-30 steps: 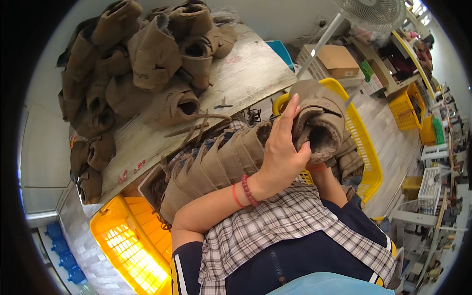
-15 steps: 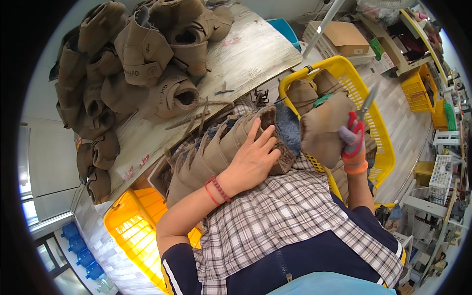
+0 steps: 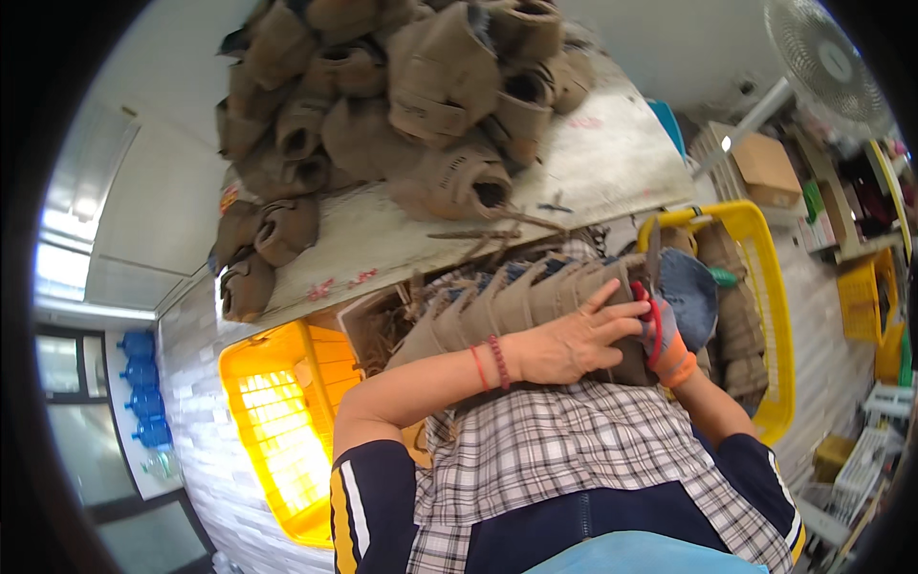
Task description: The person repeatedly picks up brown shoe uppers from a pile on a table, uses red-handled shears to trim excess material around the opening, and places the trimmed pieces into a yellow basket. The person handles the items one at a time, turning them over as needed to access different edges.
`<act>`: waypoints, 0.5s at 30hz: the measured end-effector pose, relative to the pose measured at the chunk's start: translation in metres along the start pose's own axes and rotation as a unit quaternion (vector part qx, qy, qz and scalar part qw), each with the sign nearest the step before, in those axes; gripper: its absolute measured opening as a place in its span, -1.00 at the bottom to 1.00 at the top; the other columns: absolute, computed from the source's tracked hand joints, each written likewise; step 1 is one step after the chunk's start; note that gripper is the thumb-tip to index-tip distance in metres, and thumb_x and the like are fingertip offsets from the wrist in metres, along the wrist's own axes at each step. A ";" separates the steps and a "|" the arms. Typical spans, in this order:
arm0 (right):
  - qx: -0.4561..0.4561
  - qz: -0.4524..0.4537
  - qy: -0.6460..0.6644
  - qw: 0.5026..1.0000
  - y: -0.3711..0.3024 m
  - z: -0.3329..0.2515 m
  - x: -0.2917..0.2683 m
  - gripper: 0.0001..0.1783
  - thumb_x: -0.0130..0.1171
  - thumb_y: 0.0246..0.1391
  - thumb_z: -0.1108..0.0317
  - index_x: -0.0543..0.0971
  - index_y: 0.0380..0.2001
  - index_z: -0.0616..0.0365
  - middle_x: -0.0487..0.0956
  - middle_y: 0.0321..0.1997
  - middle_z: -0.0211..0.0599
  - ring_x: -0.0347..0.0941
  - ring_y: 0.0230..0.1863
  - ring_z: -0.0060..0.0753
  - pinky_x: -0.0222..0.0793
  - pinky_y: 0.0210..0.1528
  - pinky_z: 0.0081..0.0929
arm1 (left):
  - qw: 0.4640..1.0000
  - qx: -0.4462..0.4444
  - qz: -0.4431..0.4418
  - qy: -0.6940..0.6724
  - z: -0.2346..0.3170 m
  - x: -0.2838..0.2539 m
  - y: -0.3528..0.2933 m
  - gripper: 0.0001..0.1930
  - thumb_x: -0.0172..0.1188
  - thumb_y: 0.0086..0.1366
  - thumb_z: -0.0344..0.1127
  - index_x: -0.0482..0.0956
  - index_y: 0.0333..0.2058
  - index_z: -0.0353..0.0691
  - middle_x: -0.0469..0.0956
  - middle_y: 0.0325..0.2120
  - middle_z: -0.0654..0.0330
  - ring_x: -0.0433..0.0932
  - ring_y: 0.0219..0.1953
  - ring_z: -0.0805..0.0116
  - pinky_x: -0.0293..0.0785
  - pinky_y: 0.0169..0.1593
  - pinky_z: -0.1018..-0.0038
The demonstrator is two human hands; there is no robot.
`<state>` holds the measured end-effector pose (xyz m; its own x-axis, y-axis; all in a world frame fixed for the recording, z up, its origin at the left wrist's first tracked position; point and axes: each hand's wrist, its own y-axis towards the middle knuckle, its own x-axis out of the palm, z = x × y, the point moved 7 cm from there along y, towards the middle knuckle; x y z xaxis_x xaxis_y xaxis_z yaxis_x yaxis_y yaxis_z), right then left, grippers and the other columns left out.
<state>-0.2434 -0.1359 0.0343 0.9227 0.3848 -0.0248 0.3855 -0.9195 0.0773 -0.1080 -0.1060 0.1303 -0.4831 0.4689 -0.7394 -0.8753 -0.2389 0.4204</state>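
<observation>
So over on the left there's a yellow basket [image 3: 227, 383], then a pale, scuffed worktop [image 3: 626, 143] with a messy heap of brown shoe uppers [image 3: 440, 81]. Next comes the row of nested shoe uppers [image 3: 535, 297], lying across the person's lap just beside the worktop edge. The left hand [image 3: 572, 346] is bare, fingers loosely spread over the row's right end, not really gripping. Next to it, the gloved right hand [image 3: 667, 337] is wrapped round a bladed tool [image 3: 653, 258] (scissors or knife, can't tell). My worry: one slip could nick those bare fingers or the uppers, and the stack could slide if the left hand eased up. Looks-wise they're matte brown, fuzzy-edged, with a blue flap [image 3: 693, 287] before a second yellow basket [image 3: 784, 349].
</observation>
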 end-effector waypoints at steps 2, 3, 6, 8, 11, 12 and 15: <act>0.069 0.002 0.100 0.993 -0.008 0.038 -0.005 -0.68 0.02 0.18 0.21 0.39 -0.10 0.18 0.47 -0.15 -0.33 0.41 -0.13 -0.48 0.36 -0.17 -0.53 | 1.000 0.003 0.006 0.016 0.004 -0.004 0.002 -0.88 0.14 -0.16 -0.59 0.41 -0.59 -0.26 0.24 0.00 0.00 -0.03 0.33 0.01 -0.33 0.36 -0.11; 0.095 0.008 0.217 0.972 -0.011 0.063 0.002 -0.68 -0.02 0.19 0.30 0.35 -0.03 0.17 0.44 -0.07 -0.30 0.39 -0.06 -0.45 0.35 -0.08 -0.51 | 1.000 -0.004 -0.007 0.022 0.003 -0.001 0.001 -0.88 0.13 -0.16 -0.59 0.42 -0.59 -0.26 0.24 0.00 -0.01 -0.05 0.34 0.02 -0.35 0.35 -0.12; 0.053 0.088 0.325 0.940 -0.030 0.134 0.014 -0.59 -0.09 0.21 0.45 0.26 0.14 0.16 0.40 0.09 -0.23 0.38 0.06 -0.38 0.34 0.08 -0.45 | 0.998 -0.002 -0.042 0.052 -0.001 0.012 0.001 -0.89 0.14 -0.12 -0.57 0.42 -0.56 -0.26 0.29 -0.04 0.01 0.07 0.29 0.04 -0.24 0.35 -0.09; 0.018 0.095 0.064 0.993 -0.029 0.119 0.016 -0.55 -0.07 0.19 0.42 0.25 0.16 0.17 0.45 0.04 -0.22 0.40 0.02 -0.36 0.34 0.06 -0.42 | 0.994 -0.035 0.021 0.102 -0.007 -0.010 0.001 -0.89 0.15 -0.09 -0.55 0.41 -0.55 -0.25 0.34 -0.10 0.03 0.22 0.18 0.03 -0.06 0.30 -0.01; -0.023 0.079 -0.118 0.990 -0.029 0.028 0.022 -0.58 -0.04 0.20 0.32 0.28 0.10 0.23 0.54 -0.36 -0.34 0.49 -0.36 -0.46 0.42 -0.31 -0.54 | 0.926 -0.178 0.233 0.238 -0.028 -0.100 -0.027 -0.85 0.20 -0.04 -0.49 0.41 -0.47 -0.26 0.37 -0.26 0.06 0.34 -0.08 0.05 0.18 0.07 0.16; -0.028 0.061 0.088 0.994 -0.037 0.058 0.016 -0.59 -0.05 0.20 0.28 0.30 0.07 0.23 0.51 -0.41 -0.38 0.42 -0.46 -0.52 0.34 -0.42 -0.59 | 0.871 -0.242 0.298 0.305 -0.041 -0.135 -0.041 -0.83 0.22 -0.02 -0.47 0.40 -0.43 -0.26 0.36 -0.31 0.07 0.36 -0.16 0.06 0.24 -0.03 0.21; 0.013 0.078 0.364 0.928 -0.050 0.107 0.008 -0.63 -0.10 0.22 0.19 0.34 -0.03 0.24 0.39 -0.54 -0.48 0.19 -0.70 -0.68 0.05 -0.70 -0.69 | 0.683 -0.409 0.494 0.350 -0.107 -0.191 -0.133 -0.61 0.36 -0.02 -0.25 0.42 -0.29 -0.33 0.34 -0.24 0.03 0.33 -0.13 0.04 0.28 -0.07 0.26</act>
<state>-0.2541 -0.0952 -0.0760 0.7221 0.1907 0.6649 0.2556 -0.9668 -0.0004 0.0989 -0.2548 0.1596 -0.4872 -0.7171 -0.4985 0.3048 -0.6745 0.6724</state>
